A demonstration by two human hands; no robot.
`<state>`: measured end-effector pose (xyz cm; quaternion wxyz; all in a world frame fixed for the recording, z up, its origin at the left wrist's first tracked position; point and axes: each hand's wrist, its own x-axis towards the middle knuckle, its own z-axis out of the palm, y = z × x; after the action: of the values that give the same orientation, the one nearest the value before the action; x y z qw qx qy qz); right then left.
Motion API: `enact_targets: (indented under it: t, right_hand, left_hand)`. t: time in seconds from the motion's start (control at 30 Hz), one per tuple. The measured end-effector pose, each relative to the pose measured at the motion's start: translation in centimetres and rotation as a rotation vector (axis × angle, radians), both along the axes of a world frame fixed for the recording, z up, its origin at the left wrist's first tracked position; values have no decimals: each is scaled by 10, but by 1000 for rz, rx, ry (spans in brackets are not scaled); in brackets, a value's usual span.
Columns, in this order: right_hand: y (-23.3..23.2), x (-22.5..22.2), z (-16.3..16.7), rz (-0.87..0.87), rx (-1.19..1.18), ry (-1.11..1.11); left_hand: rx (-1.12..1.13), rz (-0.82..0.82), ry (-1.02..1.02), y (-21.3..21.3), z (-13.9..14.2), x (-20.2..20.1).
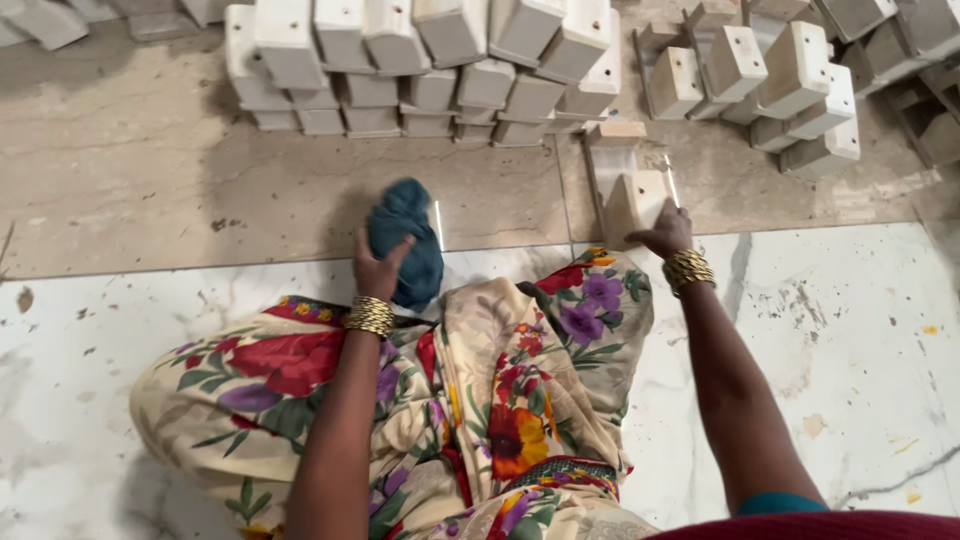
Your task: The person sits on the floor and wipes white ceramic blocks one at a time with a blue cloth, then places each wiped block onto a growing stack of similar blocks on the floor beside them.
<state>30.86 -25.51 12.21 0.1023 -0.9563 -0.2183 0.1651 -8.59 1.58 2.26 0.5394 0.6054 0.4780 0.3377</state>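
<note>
While the left hand (pixel 378 268) grips it, the blue cloth (pixel 405 240) hangs crumpled.

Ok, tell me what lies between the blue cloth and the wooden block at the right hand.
Head view: only bare floor between the blue cloth and the wooden block.

Floor: scuffed white veined marble tiles (pixel 850 330) nearest, beige stone slabs (pixel 150 170) beyond; stacked pale wooden blocks (pixel 430 70) behind, possibly unfinished; light even.

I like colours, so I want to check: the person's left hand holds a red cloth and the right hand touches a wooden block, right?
Not quite. In the head view the cloth in the left hand is dark blue-green, not red. The right hand does touch a pale wooden block.
</note>
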Motion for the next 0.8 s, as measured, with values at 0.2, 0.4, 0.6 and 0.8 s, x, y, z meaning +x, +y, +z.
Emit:
enact_targets:
  t: [0.2,0.4,0.6,0.8]
  right_hand:
    - [-43,-6,-1,157,-84,-62]
    - [-55,-11,-2,351,17,-1]
    - [12,-11,4,695,92,-67]
    - [107,-71,-20,870,300,-91]
  left_hand:
    - [-74,239,-567,26,15,-62]
    - [-248,329,-662,20,15,-48]
    - [-207,187,-522,11,11,-28]
    - [-168,270,-536,12,11,-44]
